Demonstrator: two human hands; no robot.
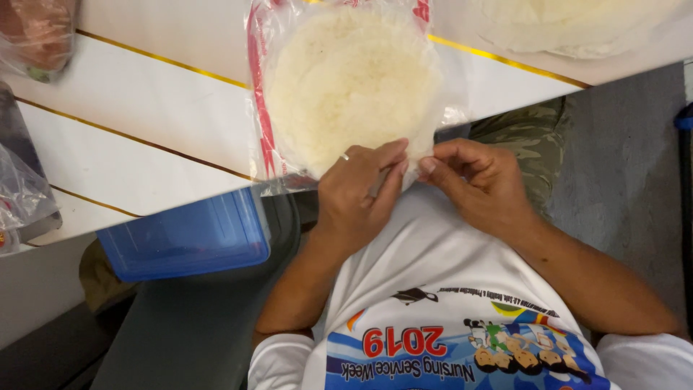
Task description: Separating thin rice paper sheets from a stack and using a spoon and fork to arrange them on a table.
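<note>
The clear plastic bag of round white wrappers [346,87] lies at the near edge of the white gold-striped table [144,108]. Your left hand [357,195] and right hand [476,184] both pinch its near edge; part the film gently, keeping the stack flat.

A bag of flat wafers [346,87] is lying on the desk [144,108] just beyond both grips [357,191] [473,180] (fingertips touching its near edge); a lidded box [188,238] is sitting left of them, under the desk's edge.

A clear plastic bag [346,87] of round white flat wrappers, probably thin flatbreads, lies flat at the table's near edge.
</note>
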